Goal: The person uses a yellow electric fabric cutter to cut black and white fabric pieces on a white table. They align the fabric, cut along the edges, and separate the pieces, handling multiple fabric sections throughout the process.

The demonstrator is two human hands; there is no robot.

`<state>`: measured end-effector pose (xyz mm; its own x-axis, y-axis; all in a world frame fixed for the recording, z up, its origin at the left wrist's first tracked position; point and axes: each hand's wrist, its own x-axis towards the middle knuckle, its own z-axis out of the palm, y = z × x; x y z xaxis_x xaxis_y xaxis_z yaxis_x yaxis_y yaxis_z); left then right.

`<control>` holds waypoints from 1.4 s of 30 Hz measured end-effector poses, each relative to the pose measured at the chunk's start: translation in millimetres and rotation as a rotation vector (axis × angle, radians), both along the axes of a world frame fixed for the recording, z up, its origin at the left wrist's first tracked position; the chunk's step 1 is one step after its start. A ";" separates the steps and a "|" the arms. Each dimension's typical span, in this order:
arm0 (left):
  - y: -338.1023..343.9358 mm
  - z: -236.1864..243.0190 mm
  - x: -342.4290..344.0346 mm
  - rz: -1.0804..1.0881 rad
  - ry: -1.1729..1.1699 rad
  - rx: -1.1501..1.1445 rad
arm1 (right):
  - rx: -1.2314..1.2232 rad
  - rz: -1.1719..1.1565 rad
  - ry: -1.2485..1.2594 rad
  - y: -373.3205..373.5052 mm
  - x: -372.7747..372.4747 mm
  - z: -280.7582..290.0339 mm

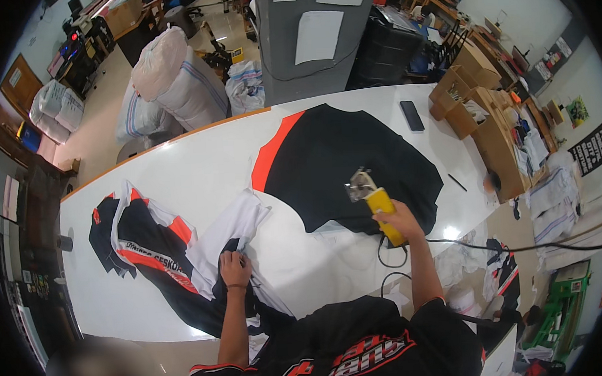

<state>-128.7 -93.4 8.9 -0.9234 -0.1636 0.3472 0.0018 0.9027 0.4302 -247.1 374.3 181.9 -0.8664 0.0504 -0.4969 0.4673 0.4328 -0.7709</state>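
My right hand (399, 221) is wrapped round the yellow body of a handheld electric fabric cutter (381, 202). The cutter's metal head points away from me, over a large black fabric piece (344, 162) with a red-orange panel along its left side. A black cord (508, 247) runs off to the right. On the left, my left hand (235, 268) has its fingers curled on the dark cloth of a black, white and orange garment (175, 262), which lies crumpled on the white table. What its fingertips pinch is partly hidden.
The white table (136, 292) bears a black phone (411, 116) and a pen (458, 182) at the right. Cardboard boxes (496, 140) stand by its right end. Beyond the far edge are a grey pillar (287, 52) and stuffed sacks (190, 88). A person (96, 369) is at lower left.
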 end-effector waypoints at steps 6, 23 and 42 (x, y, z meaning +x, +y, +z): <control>137.5 12.9 -72.5 -0.238 -0.101 0.107 | -0.104 -0.364 0.141 95.0 20.1 -25.8; 236.0 66.0 -94.3 -0.186 -0.242 1.048 | -0.132 -0.383 0.172 192.3 48.6 -80.5; -285.4 348.1 41.3 0.649 0.897 0.274 | -0.286 -0.323 0.069 73.0 46.8 -134.8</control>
<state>-87.5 -378.8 357.0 -0.0735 -0.6916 0.7186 -0.0246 0.7215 0.6919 -200.2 447.3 47.1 -0.8604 0.1933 -0.4715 0.4865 0.0368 -0.8729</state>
